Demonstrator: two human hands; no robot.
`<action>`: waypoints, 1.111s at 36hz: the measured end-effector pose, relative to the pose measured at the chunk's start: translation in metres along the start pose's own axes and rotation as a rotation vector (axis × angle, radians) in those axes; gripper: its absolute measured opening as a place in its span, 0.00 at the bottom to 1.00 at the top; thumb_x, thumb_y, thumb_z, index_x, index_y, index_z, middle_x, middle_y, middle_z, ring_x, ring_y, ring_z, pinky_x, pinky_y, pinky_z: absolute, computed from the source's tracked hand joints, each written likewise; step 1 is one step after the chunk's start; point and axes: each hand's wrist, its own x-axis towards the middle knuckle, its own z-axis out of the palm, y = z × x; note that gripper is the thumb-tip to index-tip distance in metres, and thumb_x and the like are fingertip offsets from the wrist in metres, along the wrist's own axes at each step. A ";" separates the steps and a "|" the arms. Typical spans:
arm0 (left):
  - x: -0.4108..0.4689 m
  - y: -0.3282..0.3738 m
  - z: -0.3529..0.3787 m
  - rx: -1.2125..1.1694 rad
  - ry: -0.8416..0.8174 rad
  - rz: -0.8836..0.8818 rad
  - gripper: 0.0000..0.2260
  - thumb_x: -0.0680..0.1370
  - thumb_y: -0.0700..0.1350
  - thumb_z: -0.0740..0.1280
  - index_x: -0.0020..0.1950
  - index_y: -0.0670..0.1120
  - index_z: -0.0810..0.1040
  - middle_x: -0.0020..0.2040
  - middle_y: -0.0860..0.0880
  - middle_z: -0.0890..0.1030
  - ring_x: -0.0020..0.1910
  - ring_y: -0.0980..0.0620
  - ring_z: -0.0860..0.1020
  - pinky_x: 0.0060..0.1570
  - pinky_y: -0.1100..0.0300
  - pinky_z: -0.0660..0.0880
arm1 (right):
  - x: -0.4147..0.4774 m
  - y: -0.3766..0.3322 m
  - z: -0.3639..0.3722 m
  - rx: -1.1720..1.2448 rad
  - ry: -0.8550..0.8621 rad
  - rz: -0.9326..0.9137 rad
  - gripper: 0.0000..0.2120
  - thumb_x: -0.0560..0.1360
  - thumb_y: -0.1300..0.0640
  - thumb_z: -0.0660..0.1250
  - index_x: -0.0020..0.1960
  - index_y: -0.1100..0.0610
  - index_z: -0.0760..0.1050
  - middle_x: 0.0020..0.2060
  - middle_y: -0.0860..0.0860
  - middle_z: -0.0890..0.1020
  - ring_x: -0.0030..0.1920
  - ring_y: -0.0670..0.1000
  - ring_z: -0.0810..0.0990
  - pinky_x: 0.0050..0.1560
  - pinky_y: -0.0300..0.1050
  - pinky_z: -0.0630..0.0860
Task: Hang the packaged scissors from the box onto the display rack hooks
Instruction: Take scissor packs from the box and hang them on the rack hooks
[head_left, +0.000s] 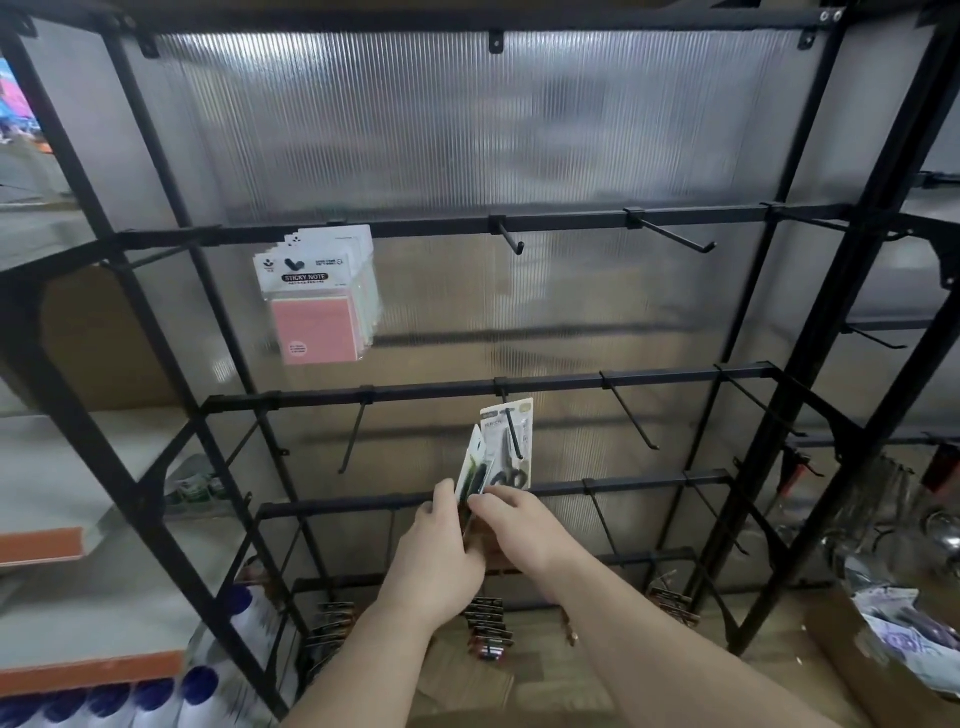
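Note:
A black display rack (545, 384) with several bars and hooks stands in front of me. One packaged pair of scissors (511, 452) hangs on the middle hook (514, 434) of the second bar. Just left of it, my left hand (441, 561) grips a small stack of packaged scissors (474, 470) by the lower end, held upright and turned edge-on. My right hand (511, 525) pinches the bottom of the same stack from the right with thumb and forefinger. Both hands sit just below the hanging pack.
Sticky note packs (317, 296) hang at the upper left of the rack. Bare hooks (675, 239) jut out on several bars. A cardboard box (904, 654) with packaged goods sits at the lower right. Bottles (156, 696) stand at the lower left, metal utensils (893, 519) to the right.

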 end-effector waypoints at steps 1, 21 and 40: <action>0.000 0.000 0.000 -0.006 0.001 0.006 0.26 0.80 0.48 0.65 0.74 0.54 0.56 0.64 0.49 0.74 0.50 0.53 0.75 0.43 0.62 0.73 | -0.001 -0.002 0.001 0.010 0.003 0.005 0.11 0.80 0.52 0.61 0.53 0.54 0.80 0.48 0.51 0.85 0.49 0.48 0.82 0.47 0.41 0.78; 0.002 -0.002 -0.006 0.033 0.009 0.083 0.34 0.77 0.55 0.69 0.77 0.55 0.53 0.65 0.50 0.71 0.56 0.53 0.75 0.52 0.61 0.75 | -0.001 -0.007 -0.001 -0.014 0.052 0.020 0.16 0.73 0.50 0.57 0.48 0.56 0.81 0.46 0.54 0.85 0.52 0.57 0.83 0.58 0.59 0.79; 0.006 -0.008 -0.002 0.151 -0.100 0.048 0.33 0.80 0.65 0.58 0.79 0.53 0.51 0.73 0.48 0.67 0.67 0.47 0.73 0.61 0.53 0.74 | 0.011 0.003 -0.008 -0.068 0.043 0.095 0.13 0.75 0.54 0.57 0.49 0.53 0.80 0.45 0.55 0.85 0.49 0.58 0.84 0.54 0.60 0.81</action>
